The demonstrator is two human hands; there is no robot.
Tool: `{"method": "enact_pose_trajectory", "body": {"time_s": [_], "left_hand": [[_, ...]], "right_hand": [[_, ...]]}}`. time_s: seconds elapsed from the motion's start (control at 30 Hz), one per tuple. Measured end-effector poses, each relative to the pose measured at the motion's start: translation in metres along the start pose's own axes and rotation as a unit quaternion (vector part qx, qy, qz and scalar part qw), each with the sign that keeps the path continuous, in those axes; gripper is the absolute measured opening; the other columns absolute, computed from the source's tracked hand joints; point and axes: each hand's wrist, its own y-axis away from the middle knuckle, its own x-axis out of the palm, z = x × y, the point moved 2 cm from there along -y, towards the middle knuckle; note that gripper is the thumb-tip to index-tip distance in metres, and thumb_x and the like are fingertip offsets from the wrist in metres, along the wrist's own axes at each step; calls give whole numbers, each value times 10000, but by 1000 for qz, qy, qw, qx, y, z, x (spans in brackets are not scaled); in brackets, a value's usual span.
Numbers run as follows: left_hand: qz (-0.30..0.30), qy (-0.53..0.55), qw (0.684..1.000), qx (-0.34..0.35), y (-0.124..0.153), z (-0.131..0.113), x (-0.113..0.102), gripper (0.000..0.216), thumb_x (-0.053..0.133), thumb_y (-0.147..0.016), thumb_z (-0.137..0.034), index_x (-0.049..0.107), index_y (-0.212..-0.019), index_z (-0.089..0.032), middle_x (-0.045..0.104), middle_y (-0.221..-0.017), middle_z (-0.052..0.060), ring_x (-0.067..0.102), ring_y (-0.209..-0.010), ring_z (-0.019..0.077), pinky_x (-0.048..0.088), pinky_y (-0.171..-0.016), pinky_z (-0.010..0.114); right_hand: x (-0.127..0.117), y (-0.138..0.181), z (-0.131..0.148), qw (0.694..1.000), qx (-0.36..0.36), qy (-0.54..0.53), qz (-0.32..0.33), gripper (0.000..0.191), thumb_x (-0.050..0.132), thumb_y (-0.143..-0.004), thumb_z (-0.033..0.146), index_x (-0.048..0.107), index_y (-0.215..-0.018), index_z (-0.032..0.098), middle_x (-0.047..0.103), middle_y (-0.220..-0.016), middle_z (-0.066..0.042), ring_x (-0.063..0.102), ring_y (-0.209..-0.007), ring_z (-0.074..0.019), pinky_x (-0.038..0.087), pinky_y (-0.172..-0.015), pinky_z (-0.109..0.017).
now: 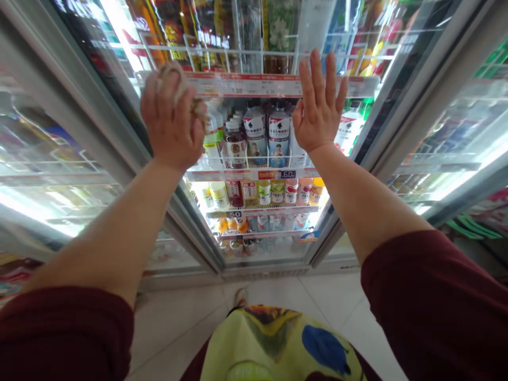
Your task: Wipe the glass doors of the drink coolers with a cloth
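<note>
In front of me is the glass door of a lit drinks cooler. My left hand is curled over a crumpled beige cloth against the upper left of the glass; both are slightly blurred. The cloth shows above the fingers and beside them. My right hand lies flat on the glass at the upper right, fingers extended and holding nothing. Behind the pane, between my hands, dark-capped bottles with white labels stand on a wire-fronted shelf.
Further shelves hold small bottles with coloured labels. Price strips run along the shelf edges. Metal door frames border the glass, with more coolers on either side. Below are the tiled floor, a shoe and a yellow patterned apron.
</note>
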Motion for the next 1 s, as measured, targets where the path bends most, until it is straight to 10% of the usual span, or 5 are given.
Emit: {"method": "enact_pose_trajectory", "body": {"time_s": [0.2,0.43,0.67,0.9,1.0], "left_hand": [[210,75,963,152,30,-49,25,429,510,-1089,-544,676,-1356,-253,684,-1484,-15,465,-1557,143,332,-1358,387],[-38,-6,999,31,-25,-16,-3,580,397,-1140,-361,359,-1670,-127,366,-1758,97,146,-1700,217,199,-1400,558],[171,108,954,221,21,-61,26,393,508,-1116,-296,582,-1495,-370,655,-1518,-26,496,-1549,165,416,-1315,441],[-1,44,997,64,-10,-19,-3,471,437,-1138,-326,485,-1566,-135,491,-1673,145,250,-1674,277,226,-1371,622],[25,29,994,99,12,-36,8,453,462,-1120,-325,529,-1552,-205,527,-1655,94,272,-1672,238,282,-1372,554]], "right_hand": [[7,-1,-2,999,11,-37,11,704,279,-1044,328,264,-1748,346,378,-1779,85,-49,-1734,-162,48,-1413,-616],[12,0,-4,998,9,-70,-8,684,315,-1044,316,287,-1728,319,299,-1812,86,-34,-1731,-140,-6,-1398,-628],[0,-2,2,999,9,-6,30,716,351,-1019,247,339,-1734,270,318,-1817,-23,209,-1715,-306,133,-1392,-681],[-1,-2,2,999,17,-12,47,723,348,-1011,268,332,-1734,292,298,-1823,-5,213,-1715,-288,75,-1401,-658],[1,-2,0,998,14,-31,45,730,360,-1009,272,314,-1734,332,306,-1819,8,199,-1719,-291,93,-1383,-695]]}}
